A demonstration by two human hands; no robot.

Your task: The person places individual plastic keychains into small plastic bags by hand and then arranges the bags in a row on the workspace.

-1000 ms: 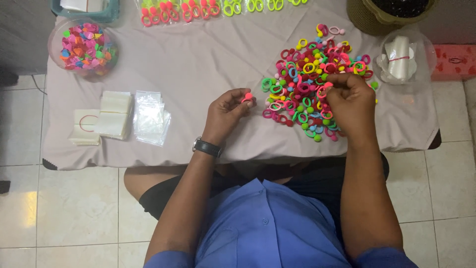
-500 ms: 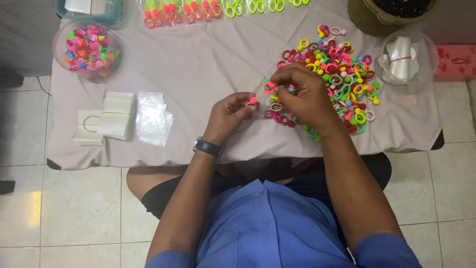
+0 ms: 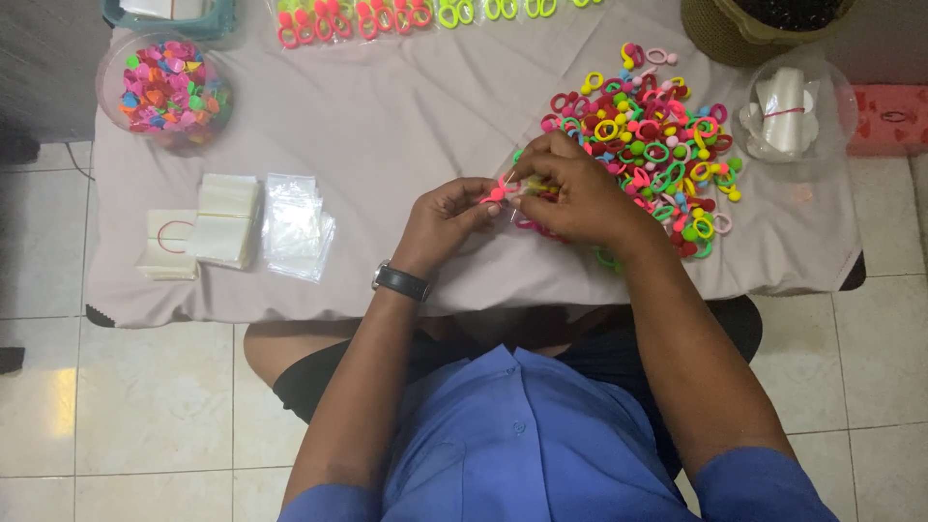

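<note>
At the frame's center, the left hand (image 3: 447, 215) pinched a pink hair tie (image 3: 497, 192) while the right hand (image 3: 572, 196) gripped its other end, seemingly pairing ties from the pile (image 3: 657, 145) on the surface (image 3: 406, 116).

Blue short-sleeved buttoned shirt (image 3: 522, 454), dark shorts (image 3: 319, 382), black wristwatch (image 3: 401, 281) on left wrist, bare forearms

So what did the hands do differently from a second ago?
The right hand left the pile of hair ties and came across to meet the left hand, both now pinching small ties. The left hand, clear bags and bowl stayed put.
</note>
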